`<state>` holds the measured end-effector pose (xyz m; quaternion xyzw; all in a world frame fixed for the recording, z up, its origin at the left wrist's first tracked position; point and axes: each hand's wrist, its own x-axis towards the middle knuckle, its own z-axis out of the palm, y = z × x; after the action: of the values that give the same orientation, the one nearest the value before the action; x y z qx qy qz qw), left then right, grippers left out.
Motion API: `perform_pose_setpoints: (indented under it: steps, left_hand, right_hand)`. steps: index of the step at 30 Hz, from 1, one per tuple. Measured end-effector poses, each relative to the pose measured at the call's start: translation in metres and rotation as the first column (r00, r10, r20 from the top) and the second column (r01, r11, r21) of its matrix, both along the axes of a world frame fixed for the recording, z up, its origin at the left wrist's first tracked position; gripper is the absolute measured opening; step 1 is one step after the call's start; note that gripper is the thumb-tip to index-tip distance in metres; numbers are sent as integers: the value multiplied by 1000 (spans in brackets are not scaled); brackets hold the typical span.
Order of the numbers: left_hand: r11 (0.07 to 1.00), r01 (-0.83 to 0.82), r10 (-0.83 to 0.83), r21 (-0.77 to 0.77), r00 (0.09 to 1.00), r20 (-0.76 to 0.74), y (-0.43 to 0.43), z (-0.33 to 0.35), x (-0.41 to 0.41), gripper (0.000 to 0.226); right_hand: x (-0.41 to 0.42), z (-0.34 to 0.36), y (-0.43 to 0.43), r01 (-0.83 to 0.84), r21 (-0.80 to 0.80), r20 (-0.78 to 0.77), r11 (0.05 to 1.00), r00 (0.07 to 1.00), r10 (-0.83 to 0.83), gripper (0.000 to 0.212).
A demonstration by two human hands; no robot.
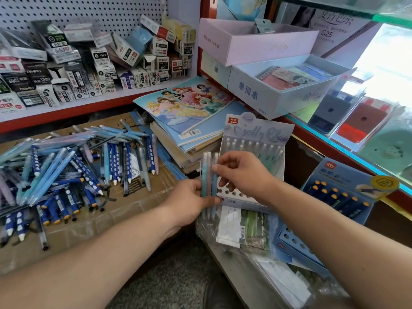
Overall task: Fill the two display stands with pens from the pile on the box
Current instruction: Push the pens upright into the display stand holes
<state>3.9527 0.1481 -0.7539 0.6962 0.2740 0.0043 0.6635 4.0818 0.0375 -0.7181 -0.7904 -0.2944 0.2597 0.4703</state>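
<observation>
On the far left, the pile of pens [66,170] lies spread over the cardboard box [133,208], well apart from your hands. Your left hand [189,201] has its fingers closed round the lower half of a small bunch of pens [209,186], held upright, caps up and tips down. Your right hand [240,175] meets the bunch from the right, its fingers [217,168] pinching one pen near the top. Just behind and to the right stands the pale display stand [252,152], its far rows filled and its near holes [231,192] open, directly under your right hand. Since the pens already stand upright, the right hand looks nearer for lowering one in. The blue display stand [341,192] sits further right, partly filled.
</observation>
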Motion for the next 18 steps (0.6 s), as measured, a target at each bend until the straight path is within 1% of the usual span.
perform_pose_setpoints:
  steps: [2, 4, 6, 7, 8, 10, 14, 18]
  left_hand:
    - [999, -18, 18, 39, 1000, 2, 0, 1, 0, 22]
    - [997, -37, 38, 71, 999, -4, 3, 2, -1, 23]
    - [997, -42, 43, 66, 999, -14, 5, 3, -2, 24]
    - [997, -48, 49, 59, 999, -18, 6, 2, -3, 25]
    - [997, -54, 56, 57, 998, -21, 7, 2, -3, 26]
    - [997, -54, 56, 59, 998, -27, 7, 2, -3, 29]
    - [998, -34, 37, 60, 998, -51, 6, 2, -2, 34]
    - [998, -35, 37, 49, 998, -52, 3, 2, -1, 34]
  right_hand:
    - [5, 4, -2, 59, 29, 12, 998, 998, -60, 11]
    - [14, 9, -5, 203, 122, 44, 971, 977, -210, 9]
    - [27, 12, -10, 341, 166, 207, 925, 905, -371, 7]
    - [32, 13, -14, 377, 167, 293, 911, 863, -411, 7]
    - [35, 11, -16, 395, 163, 355, 904, 831, -427, 8]
    - [39, 7, -21, 399, 148, 409, 905, 808, -424, 8]
    - [44, -4, -22, 381, 107, 427, 918, 816, -389, 8]
    - [48, -9, -22, 392, 84, 431, 916, 815, -388, 10]
